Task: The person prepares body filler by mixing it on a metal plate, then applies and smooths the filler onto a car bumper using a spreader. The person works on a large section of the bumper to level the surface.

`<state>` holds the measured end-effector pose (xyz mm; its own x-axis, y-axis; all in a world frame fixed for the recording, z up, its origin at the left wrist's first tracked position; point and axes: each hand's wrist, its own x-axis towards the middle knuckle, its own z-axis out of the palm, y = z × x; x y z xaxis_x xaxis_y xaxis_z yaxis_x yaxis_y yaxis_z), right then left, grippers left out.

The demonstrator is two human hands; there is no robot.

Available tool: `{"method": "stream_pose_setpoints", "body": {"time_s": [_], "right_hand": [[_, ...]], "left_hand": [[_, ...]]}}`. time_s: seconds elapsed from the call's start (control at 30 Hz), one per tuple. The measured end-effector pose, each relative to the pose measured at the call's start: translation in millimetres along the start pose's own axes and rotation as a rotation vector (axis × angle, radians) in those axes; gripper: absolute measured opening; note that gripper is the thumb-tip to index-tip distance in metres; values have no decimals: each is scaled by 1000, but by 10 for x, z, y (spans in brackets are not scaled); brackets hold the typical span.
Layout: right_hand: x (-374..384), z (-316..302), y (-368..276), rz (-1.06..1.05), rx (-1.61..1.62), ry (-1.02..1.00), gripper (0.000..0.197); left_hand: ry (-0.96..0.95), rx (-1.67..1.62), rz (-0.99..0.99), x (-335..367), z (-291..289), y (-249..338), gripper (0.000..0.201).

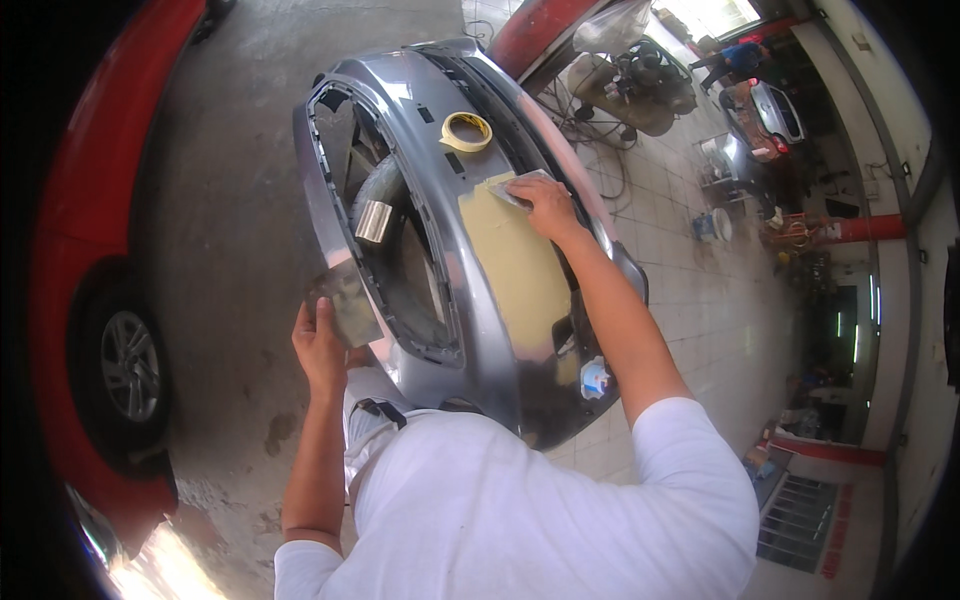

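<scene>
A grey car bumper lies in front of me, with a broad patch of beige putty along its surface. My right hand is closed on a thin, pale flat putty spreader, pressed to the far end of the patch. On the left, my left hand grips a flat, putty-smeared plate by its edge, beside the bumper's near left side. A roll of masking tape rests on the bumper, just beyond the spreader.
Inside the bumper's opening are a tire and a silvery can. A red car stands on the left. Far right are a compressor, a white bucket and a person in blue. A red post rises beyond.
</scene>
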<state>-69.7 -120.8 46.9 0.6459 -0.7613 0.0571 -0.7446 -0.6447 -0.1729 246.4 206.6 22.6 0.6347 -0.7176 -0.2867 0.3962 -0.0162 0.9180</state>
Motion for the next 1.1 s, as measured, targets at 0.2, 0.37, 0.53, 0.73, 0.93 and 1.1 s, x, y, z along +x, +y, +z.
{"method": "stream_pose_setpoints", "body": {"time_s": [0.2, 0.37, 0.53, 0.73, 0.93, 1.1], "right_hand": [[-154, -528, 70, 22, -58, -297, 37], [376, -552, -171, -8, 67, -120, 42], [508, -293, -103, 16, 40, -168, 42], [-309, -70, 65, 33, 95, -15, 44], [-487, -700, -78, 102, -99, -252, 52], [158, -739, -322, 8, 45, -205, 58]], "left_hand": [[65, 67, -32, -4, -46, -28, 33], [39, 44, -20, 15, -70, -10, 33], [60, 11, -6, 9, -75, 101, 31], [69, 12, -33, -7, -213, 36, 30], [70, -3, -46, 4, -195, -63, 30], [67, -32, -13, 9, -175, 54, 29]]}}
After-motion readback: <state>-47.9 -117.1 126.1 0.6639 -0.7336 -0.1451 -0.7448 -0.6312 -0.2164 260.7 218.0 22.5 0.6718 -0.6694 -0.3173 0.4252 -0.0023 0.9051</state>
